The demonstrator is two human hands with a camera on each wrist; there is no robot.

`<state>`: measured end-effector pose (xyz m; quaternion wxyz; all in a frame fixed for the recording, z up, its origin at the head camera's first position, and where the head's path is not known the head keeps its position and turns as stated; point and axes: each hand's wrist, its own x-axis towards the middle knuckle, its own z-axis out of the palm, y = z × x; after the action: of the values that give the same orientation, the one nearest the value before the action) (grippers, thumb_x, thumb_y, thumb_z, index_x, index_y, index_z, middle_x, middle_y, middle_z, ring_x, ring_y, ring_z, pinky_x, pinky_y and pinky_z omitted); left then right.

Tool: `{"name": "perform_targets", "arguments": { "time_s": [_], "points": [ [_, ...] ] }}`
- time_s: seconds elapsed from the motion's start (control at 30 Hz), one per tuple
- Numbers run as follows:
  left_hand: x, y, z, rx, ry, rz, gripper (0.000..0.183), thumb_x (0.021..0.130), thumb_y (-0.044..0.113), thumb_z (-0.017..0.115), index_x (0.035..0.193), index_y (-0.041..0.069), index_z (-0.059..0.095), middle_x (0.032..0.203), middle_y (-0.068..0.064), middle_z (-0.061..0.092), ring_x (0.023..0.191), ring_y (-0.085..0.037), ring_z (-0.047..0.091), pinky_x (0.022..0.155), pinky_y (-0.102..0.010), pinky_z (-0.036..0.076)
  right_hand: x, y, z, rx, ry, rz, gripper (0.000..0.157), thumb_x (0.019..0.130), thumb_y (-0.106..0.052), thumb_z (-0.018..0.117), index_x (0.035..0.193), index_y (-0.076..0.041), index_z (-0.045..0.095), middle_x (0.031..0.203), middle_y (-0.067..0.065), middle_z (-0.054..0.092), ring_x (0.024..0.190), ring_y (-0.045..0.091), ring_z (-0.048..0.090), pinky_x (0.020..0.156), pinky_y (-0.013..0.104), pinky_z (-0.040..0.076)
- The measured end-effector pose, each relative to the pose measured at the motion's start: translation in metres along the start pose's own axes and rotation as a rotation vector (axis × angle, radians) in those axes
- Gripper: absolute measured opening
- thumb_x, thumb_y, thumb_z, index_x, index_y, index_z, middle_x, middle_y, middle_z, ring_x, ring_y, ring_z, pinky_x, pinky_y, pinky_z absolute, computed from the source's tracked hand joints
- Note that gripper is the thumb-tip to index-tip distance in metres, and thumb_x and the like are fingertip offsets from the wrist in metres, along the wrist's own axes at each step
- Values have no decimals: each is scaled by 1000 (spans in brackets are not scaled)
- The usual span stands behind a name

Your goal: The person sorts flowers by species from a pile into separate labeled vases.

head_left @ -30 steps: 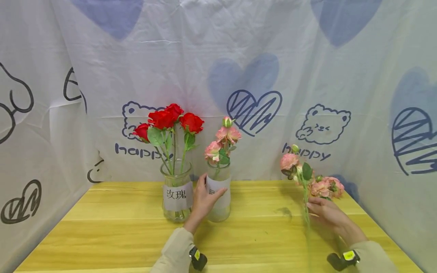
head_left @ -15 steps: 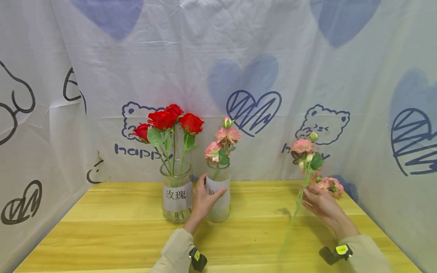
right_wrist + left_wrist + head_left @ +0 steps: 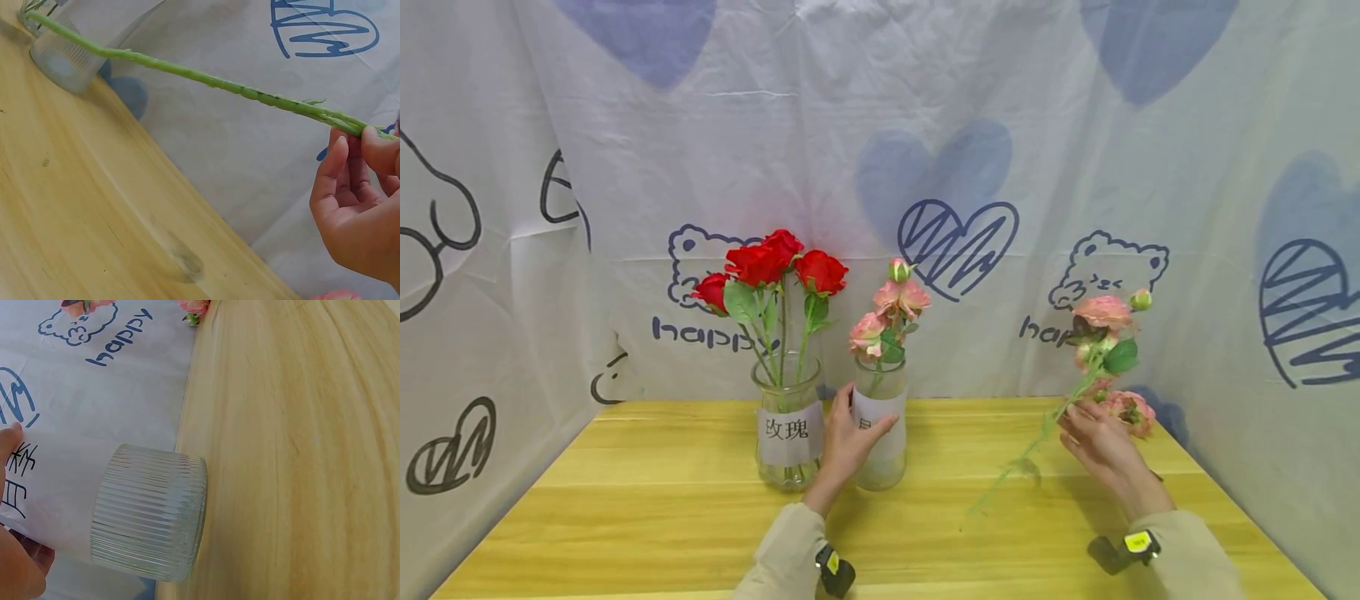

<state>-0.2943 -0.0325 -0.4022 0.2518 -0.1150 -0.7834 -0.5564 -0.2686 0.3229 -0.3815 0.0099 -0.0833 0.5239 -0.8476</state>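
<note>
My left hand [image 3: 850, 437] grips a clear glass vase [image 3: 880, 473] with a white paper label, thumb in front and fingers round its left side. Pink flowers [image 3: 901, 297] stand in this vase. Its ribbed base [image 3: 150, 515] shows in the left wrist view. At the right, my right hand [image 3: 1105, 442] pinches the green stem [image 3: 250, 94] of a pink flower spray [image 3: 1103, 313] between thumb and fingertips. That spray is raised off the table and tilted, blooms up to the right, stem end down to the left.
Another glass vase [image 3: 786, 473], labelled and holding several red roses [image 3: 756, 263], stands just left of my left hand. Behind my right hand lies another pink flower [image 3: 1131, 411] on the wooden table [image 3: 625, 517]. A printed white curtain [image 3: 820, 125] hangs behind and at both sides.
My right hand has moved slightly left and lifted the pink flower spray away from the other pink blooms. The stem has swung from near upright to slanting down-left. My left hand has stayed put.
</note>
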Motion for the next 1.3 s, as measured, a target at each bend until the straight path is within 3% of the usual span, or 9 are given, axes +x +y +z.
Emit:
{"name": "perform_targets", "arguments": {
  "time_s": [0.27,0.4,0.5,0.7,0.97,1.13,1.3],
  "points": [
    [0,-1,0,-14,-4,3,77,76,19,83,134,-9,42,128,-30,50,116,-44,51,97,-54,45,5,-3,4,120,34,-57,20,102,-12,43,93,-14,61,88,-4,57,86,8,57,70,21,48],
    [0,-2,0,-20,-4,2,76,76,20,83,134,-8,43,128,-30,50,116,-44,51,96,-55,45,8,-7,6,172,46,-72,24,102,-13,42,80,-13,51,86,-4,53,84,9,54,68,22,46],
    [0,-3,0,-20,-2,2,76,76,20,83,134,-8,43,128,-30,50,116,-44,51,96,-55,46,11,-13,10,178,79,-58,21,101,-15,43,80,-13,43,87,-4,49,84,9,52,68,21,45],
    [-1,-3,0,-16,-4,0,77,76,21,83,134,-8,42,128,-30,50,116,-44,51,96,-55,46,15,-24,21,149,167,-32,6,100,-19,46,99,-14,43,90,-6,51,88,6,53,73,20,46],
    [-1,-3,0,-11,-6,-10,78,76,21,83,135,-8,42,129,-30,50,116,-44,51,96,-55,46,25,-36,42,119,245,2,34,103,-20,38,136,-20,30,112,-8,39,101,3,44,76,16,44],
    [-1,-2,0,-19,-11,-11,77,76,20,83,135,-8,42,129,-30,49,116,-44,51,96,-55,46,33,-43,56,89,285,-41,21,103,-19,39,124,-20,41,117,-7,42,100,5,47,73,17,45],
    [-2,-1,-1,-17,-18,-11,78,77,21,82,136,-8,41,130,-30,49,117,-44,50,96,-56,45,40,-49,71,67,304,-71,16,103,-20,39,118,-20,43,115,-5,43,100,6,49,73,18,46]
  ]
}}
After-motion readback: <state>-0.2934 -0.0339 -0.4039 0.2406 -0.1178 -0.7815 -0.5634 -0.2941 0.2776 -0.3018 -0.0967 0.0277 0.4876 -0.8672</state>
